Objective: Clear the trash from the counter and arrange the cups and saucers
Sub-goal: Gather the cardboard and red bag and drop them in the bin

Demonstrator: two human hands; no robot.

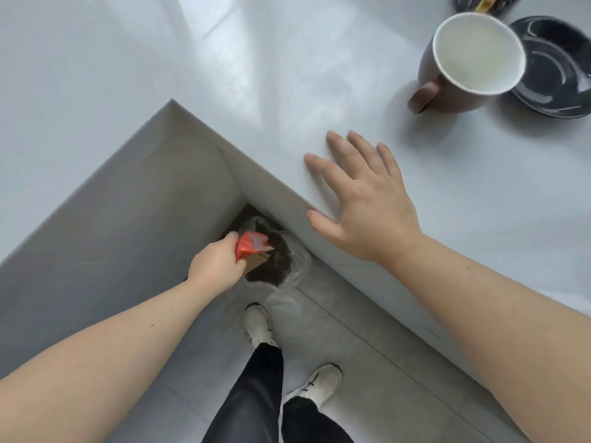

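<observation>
My left hand [217, 263] is down below the counter, shut on a crumpled red wrapper [252, 246], held right over a bin lined with a clear plastic bag [278, 266] in the floor corner. My right hand [361, 199] rests flat on the white counter [224, 75] near its inner corner, fingers spread, holding nothing. At the upper right of the counter stands a brown cup [467, 62] with a white inside, its handle toward me. A dark saucer [556, 65] lies right beside it, partly behind the cup.
A second dark saucer with something gold on it [483, 3] shows at the top edge. The counter forms an L around me. My legs and white shoes [259, 324] stand on the grey tiled floor next to the bin.
</observation>
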